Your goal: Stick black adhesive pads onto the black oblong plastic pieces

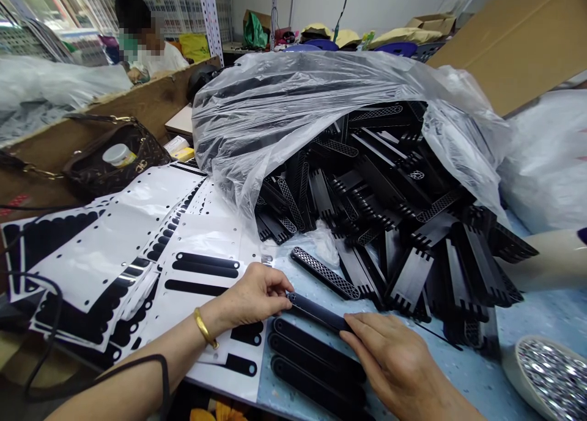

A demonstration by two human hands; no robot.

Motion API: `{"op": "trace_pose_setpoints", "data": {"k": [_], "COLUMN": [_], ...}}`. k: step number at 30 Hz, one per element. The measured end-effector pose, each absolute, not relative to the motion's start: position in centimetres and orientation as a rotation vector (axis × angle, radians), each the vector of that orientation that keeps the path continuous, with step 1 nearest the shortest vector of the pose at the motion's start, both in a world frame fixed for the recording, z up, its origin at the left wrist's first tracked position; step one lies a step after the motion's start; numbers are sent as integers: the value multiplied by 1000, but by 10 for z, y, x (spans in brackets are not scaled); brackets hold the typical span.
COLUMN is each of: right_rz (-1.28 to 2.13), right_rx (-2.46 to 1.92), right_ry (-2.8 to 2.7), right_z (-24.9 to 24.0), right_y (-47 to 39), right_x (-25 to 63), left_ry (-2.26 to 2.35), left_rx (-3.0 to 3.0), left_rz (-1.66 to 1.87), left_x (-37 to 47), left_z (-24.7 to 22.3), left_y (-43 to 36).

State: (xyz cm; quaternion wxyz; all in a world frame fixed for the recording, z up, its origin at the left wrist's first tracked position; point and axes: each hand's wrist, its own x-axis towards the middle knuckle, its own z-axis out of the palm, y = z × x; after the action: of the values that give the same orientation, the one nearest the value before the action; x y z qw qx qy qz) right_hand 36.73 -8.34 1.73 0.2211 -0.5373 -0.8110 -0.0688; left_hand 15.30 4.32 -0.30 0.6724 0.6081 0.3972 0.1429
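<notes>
The pale blue speckled counter [527, 323] is lying under me, crowded on nearly every side. Behind my hands a heap of black plastic parts [394, 225] is spilling out of a crinkled clear plastic bag [284, 109], flat pieces with comb-like teeth and mesh-patterned slots (too tangled for me to count). One mesh-faced strip [324, 272] is resting apart from the heap, just beyond my fingers. To the left, glossy white backing sheets [137, 225] with black rounded stickers are overlapping each other; a brown patterned handbag [114, 158] is sitting behind them. A bowl of shiny beads [550, 372] is peeking in at the lower right.

I am holding a slim, smooth black strip [316, 311] with rounded ends, tilted just above the counter. My left hand [257, 295] is pinching one end with its grip pressed together; my right hand [394, 360] is pinching the other end. Three similar strips [312, 360] are lying side by side right beneath it.
</notes>
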Motion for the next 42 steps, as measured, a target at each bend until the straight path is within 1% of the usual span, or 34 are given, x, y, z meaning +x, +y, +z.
{"op": "trace_pose_setpoints", "data": {"k": [14,42], "right_rz": [-79,-162], "right_rx": [-1432,-1501], "right_ry": [-2071,-2211], "right_z": [22,19], "right_y": [-84,-83], "right_x": [371,363], "left_ry": [890,863], "left_rx": [1372,1372], "left_rz": [322,326], "left_x": [153,152], "left_z": [-1,-2], "left_y": [44,43]}}
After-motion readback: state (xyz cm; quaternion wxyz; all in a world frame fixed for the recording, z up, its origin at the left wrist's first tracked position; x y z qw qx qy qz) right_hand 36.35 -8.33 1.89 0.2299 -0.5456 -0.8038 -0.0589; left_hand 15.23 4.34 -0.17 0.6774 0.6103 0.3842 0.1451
